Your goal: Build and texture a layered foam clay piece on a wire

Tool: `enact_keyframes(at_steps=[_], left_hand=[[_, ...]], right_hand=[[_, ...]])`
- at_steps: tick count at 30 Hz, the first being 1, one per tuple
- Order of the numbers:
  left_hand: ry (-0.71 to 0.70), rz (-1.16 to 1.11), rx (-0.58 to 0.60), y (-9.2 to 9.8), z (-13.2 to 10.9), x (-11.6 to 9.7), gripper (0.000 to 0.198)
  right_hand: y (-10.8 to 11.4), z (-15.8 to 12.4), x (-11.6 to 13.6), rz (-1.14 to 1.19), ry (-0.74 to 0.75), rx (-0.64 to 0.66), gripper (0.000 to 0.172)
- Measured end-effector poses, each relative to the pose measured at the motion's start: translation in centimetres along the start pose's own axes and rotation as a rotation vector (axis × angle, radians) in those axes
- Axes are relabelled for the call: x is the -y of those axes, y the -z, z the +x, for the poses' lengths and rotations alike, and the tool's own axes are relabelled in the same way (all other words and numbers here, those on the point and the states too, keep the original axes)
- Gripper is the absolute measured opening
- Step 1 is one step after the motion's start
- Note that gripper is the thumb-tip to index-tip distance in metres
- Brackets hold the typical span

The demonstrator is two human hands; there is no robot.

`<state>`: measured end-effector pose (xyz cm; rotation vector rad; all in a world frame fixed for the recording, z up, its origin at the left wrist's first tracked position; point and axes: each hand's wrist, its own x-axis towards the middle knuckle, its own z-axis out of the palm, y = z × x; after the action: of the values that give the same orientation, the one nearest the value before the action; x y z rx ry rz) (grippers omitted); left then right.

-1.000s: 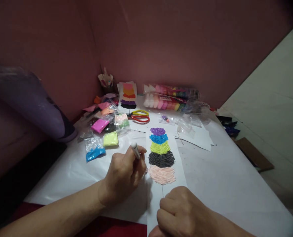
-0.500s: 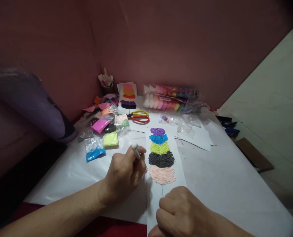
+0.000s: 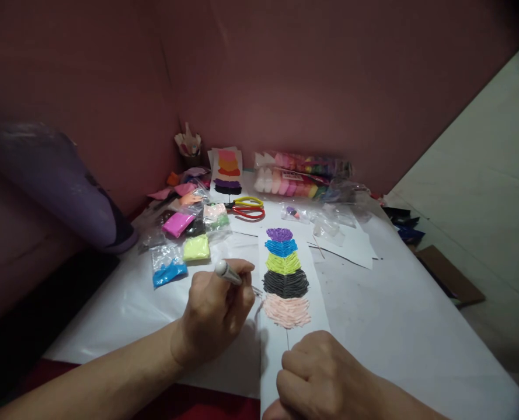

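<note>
My left hand is closed round a slim pen-like tool with a pale rounded end. Its thin metallic tip points right, beside the pink band of a clay feather picture on a white paper strip. From top to bottom the picture has purple, blue, yellow-green, dark grey and pale pink textured bands, with a drawn line below them. My right hand rests curled on the lower part of the strip; its fingertips are hidden, so I cannot see whether anything is in them.
Left of the picture lie bags of clay, one blue and one yellow-green. Scissors with yellow and red handles lie behind. Farther back are another feather picture and packs of coloured clay. A purple rolled object stands at left.
My left hand has shifted slightly left, and the tool has tilted over, so its tip now shows beside the pink band. My right hand has stayed in place.
</note>
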<state>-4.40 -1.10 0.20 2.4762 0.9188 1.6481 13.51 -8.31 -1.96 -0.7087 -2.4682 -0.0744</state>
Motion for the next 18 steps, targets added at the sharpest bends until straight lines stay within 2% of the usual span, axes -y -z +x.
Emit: enact_keyframes(at_steps=[14,18], left_hand=[[-0.02,-0.03,0.085,-0.49,-0.22,0.3,0.017],[-0.008,-0.05,0.074,-0.58,-0.33,0.38,0.017]], right_hand=[[0.1,0.39,-0.01,-0.005,0.003,-0.024,0.058],[-0.03,0.32,-0.07,-0.012,0.002,-0.03,0.057]])
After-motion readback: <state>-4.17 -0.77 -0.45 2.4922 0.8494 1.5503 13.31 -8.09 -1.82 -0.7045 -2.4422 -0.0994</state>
